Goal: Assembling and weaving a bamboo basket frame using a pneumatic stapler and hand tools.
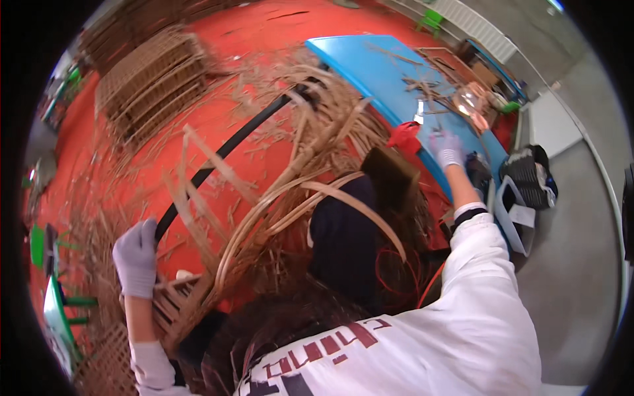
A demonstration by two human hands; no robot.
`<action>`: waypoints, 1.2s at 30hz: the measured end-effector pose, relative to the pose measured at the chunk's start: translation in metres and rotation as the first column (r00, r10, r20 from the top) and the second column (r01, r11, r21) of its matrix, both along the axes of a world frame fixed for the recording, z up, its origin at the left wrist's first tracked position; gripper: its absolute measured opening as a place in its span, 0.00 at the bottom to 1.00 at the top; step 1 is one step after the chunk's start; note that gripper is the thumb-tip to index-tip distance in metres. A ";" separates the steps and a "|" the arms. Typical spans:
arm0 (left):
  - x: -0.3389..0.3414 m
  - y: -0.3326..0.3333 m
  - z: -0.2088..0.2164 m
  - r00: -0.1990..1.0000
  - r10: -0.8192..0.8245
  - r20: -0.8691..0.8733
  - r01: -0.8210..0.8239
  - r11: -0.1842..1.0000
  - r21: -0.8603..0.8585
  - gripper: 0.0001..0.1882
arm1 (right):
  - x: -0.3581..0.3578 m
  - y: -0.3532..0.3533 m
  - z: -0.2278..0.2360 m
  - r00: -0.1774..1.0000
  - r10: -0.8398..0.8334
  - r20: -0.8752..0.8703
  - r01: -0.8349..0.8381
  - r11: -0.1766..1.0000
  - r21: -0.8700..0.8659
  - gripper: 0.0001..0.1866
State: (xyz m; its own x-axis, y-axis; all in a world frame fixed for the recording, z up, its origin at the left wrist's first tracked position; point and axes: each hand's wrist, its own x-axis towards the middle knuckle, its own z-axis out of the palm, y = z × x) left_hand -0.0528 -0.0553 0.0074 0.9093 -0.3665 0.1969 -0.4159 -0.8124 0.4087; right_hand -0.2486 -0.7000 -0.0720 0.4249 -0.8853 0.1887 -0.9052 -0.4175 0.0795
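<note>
My left hand (137, 257), in a light grey glove, is closed round the near end of a long, flat black strip (228, 146). The strip slants up and away to the right, its far end among a heap of pale wooden or rattan strips (330, 119). My right hand (446, 146), gloved too, reaches over the near edge of a blue table (356, 56), fingers stretched out and slightly blurred. Just beyond its fingertips is a small shiny object (420, 111), too unclear to name. A red cloth-like thing (404, 135) lies at the table edge beside that hand.
Long bent strips (264, 204) arch across my lap. Stacked woven brown crates (155, 82) stand at the far left on the red floor (247, 36), which is littered with scraps. A grey bin (515, 221) and a black ribbed container (528, 175) are right of the table.
</note>
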 end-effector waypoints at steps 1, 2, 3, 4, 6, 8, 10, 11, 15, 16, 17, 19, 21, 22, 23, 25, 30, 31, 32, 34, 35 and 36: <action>0.001 -0.001 -0.005 0.993 -0.078 0.084 0.072 0.994 0.079 0.15 | -0.003 -0.010 0.006 0.992 -0.055 -0.115 0.045 0.995 -0.084 0.32; -0.004 -0.008 -0.004 0.974 -0.146 0.175 0.135 0.988 0.070 0.13 | -0.011 -0.028 0.008 0.993 0.007 -0.116 -0.021 0.992 -0.121 0.30; -0.007 -0.016 -0.005 0.942 -0.210 0.260 0.194 0.977 0.083 0.12 | -0.010 -0.029 0.009 0.995 0.067 -0.069 -0.084 0.952 -0.294 0.31; -0.003 -0.018 -0.007 0.928 -0.261 0.266 0.243 0.965 0.098 0.11 | -0.001 -0.042 0.028 0.985 0.173 0.025 -0.170 0.982 -0.087 0.30; -0.003 -0.025 -0.006 0.895 -0.327 0.304 0.239 0.925 0.294 0.13 | 0.022 -0.042 0.044 0.577 0.620 0.532 -0.661 0.737 -0.142 0.16; -0.013 -0.026 0.001 0.935 -0.274 0.224 0.227 0.950 0.214 0.15 | 0.068 0.070 0.095 0.414 0.483 0.771 -0.784 0.620 0.033 0.17; -0.020 -0.022 0.005 0.959 -0.230 0.168 0.201 0.965 0.171 0.18 | 0.088 0.180 0.134 0.270 0.491 0.828 -0.923 0.377 0.078 0.15; -0.023 -0.018 0.005 0.970 -0.215 0.117 0.202 0.973 0.108 0.21 | 0.093 0.230 0.143 0.193 0.452 0.871 -0.971 0.217 0.103 0.15; -0.026 -0.018 0.002 0.973 -0.195 0.123 0.191 0.981 0.040 0.25 | 0.098 0.351 0.154 -0.040 0.612 0.790 -0.951 -0.267 0.158 0.08; -0.027 -0.020 0.005 0.985 -0.157 0.072 0.156 0.988 0.010 0.25 | 0.101 0.367 0.151 0.026 0.624 0.781 -0.921 -0.288 0.261 0.10; -0.027 -0.022 0.006 0.993 -0.121 0.017 0.121 0.992 -0.018 0.25 | 0.104 0.378 0.153 0.042 0.777 0.628 -0.913 -0.225 0.340 0.16; -0.029 -0.021 0.004 0.991 -0.121 0.050 0.123 0.992 -0.041 0.24 | 0.109 0.396 0.155 0.059 0.898 0.436 -0.901 -0.141 0.411 0.21; -0.028 -0.020 0.001 0.990 -0.116 0.083 0.122 0.991 -0.063 0.24 | 0.111 0.408 0.156 0.137 0.988 -0.072 -0.849 0.155 0.505 0.31; -0.028 -0.018 0.000 0.985 -0.133 0.106 0.140 0.988 -0.068 0.23 | 0.113 0.408 0.149 0.135 0.988 -0.080 -0.845 0.157 0.511 0.31; -0.027 -0.018 -0.001 0.979 -0.153 0.133 0.164 0.984 -0.074 0.22 | 0.115 0.403 0.138 0.138 0.990 -0.001 -0.832 0.116 0.543 0.33; -0.025 -0.017 -0.003 0.978 -0.147 0.150 0.162 0.983 -0.088 0.21 | 0.112 0.396 0.132 0.175 0.954 0.242 -0.773 -0.019 0.634 0.31; -0.019 -0.015 0.000 0.967 -0.178 0.183 0.212 0.960 -0.184 0.18 | 0.099 0.397 0.129 0.389 0.678 0.624 -0.753 -0.156 0.639 0.23; -0.017 -0.015 0.001 0.916 -0.276 0.292 0.320 0.940 -0.116 0.17 | 0.099 0.397 0.127 0.421 0.622 0.660 -0.759 -0.156 0.632 0.22; -0.016 -0.016 0.002 0.843 -0.372 0.390 0.417 0.908 -0.036 0.16 | 0.099 0.397 0.127 0.450 0.563 0.693 -0.766 -0.156 0.624 0.20; -0.025 -0.027 0.000 0.841 -0.429 0.328 0.500 0.848 -0.173 0.15 | 0.102 0.398 0.126 0.446 0.561 0.697 -0.759 -0.174 0.627 0.20; -0.030 -0.033 -0.001 0.828 -0.488 0.274 0.557 0.770 -0.311 0.15 | 0.103 0.399 0.123 0.379 0.614 0.692 -0.809 -0.143 0.570 0.19; -0.034 -0.037 0.001 0.828 -0.490 0.271 0.557 0.770 -0.312 0.15 | 0.105 0.398 0.120 0.311 0.666 0.678 -0.854 -0.117 0.507 0.18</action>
